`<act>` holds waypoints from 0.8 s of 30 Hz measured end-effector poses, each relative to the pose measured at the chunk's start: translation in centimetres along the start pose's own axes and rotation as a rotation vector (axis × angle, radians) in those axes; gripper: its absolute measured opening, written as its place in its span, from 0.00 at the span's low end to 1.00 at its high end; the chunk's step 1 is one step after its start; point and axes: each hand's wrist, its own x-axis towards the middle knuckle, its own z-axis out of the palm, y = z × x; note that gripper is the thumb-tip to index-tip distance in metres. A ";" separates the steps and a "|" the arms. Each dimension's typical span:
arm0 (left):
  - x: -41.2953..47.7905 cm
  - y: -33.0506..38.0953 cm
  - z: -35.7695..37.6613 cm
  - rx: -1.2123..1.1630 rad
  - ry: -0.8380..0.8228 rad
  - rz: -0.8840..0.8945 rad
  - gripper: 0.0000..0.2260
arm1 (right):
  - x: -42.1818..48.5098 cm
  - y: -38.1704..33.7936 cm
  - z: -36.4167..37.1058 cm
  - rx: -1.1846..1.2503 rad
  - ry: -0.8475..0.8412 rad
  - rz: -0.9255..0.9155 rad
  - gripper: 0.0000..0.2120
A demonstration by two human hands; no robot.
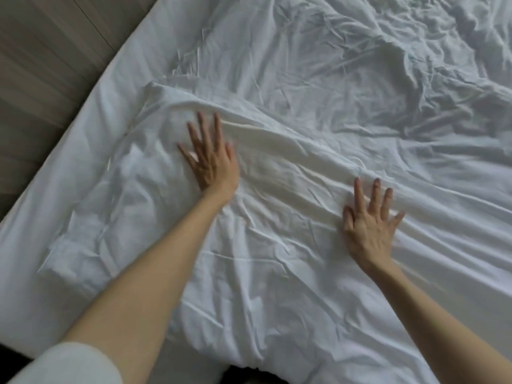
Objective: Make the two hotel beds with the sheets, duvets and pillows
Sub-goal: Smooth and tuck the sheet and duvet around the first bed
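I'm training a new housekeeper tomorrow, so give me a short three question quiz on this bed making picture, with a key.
1. True or false: the left hand grips a fold of the duvet.
2. Where does the wooden floor show? A upper left, B lower right, C upper right.
3. Fill in: the right hand lies on the duvet with fingers ___.
Key: 1 false, it lies flat; 2 A; 3 spread.
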 end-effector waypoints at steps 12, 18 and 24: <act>-20.8 1.6 4.0 -0.063 -0.238 0.236 0.24 | -5.4 8.3 0.8 0.058 0.077 0.003 0.27; -14.5 -12.1 -0.1 0.136 -0.061 -0.195 0.24 | -8.5 8.5 2.8 -0.083 -0.045 -0.060 0.30; -19.9 -3.5 -0.7 0.049 -0.150 0.011 0.26 | -13.8 8.8 5.9 -0.053 -0.196 -0.052 0.30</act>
